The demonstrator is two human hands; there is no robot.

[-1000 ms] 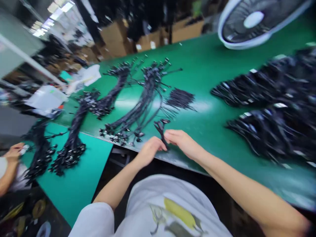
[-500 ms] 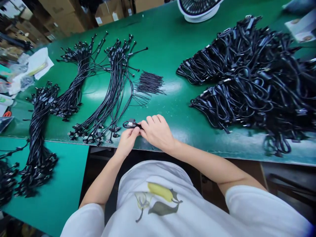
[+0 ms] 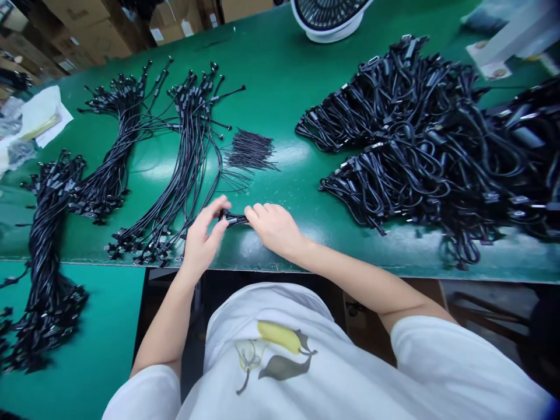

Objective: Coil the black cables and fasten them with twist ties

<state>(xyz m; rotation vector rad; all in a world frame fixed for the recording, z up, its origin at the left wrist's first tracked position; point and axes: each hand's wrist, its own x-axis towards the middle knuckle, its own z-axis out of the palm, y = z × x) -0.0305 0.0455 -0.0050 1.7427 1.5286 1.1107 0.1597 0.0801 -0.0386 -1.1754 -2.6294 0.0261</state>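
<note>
A black cable (image 3: 236, 220), folded into a short bundle, lies between my two hands just above the front of the green table. My right hand (image 3: 276, 230) is closed, thumb and fingers pinching the bundle's right end. At the other end my left hand (image 3: 203, 233) curls its thumb and fingers around the connector, partly covering it. Left of that hand, a bunch of long loose black cables (image 3: 186, 157) is spread out. Beyond the hands sits a pile of short thin black ties (image 3: 251, 150).
Large heaps of folded cables (image 3: 415, 169) cover the right side of the green table (image 3: 280, 70). More cable bunches (image 3: 118, 146) lie to the left, one (image 3: 48, 262) crossing onto a lower green surface (image 3: 109, 326). At the back are a white fan (image 3: 330, 17) and cardboard boxes (image 3: 83, 35).
My left hand has shifted from beside my right hand to the bundle's left end. My right hand keeps its hold. The whole view has moved a little to the right.
</note>
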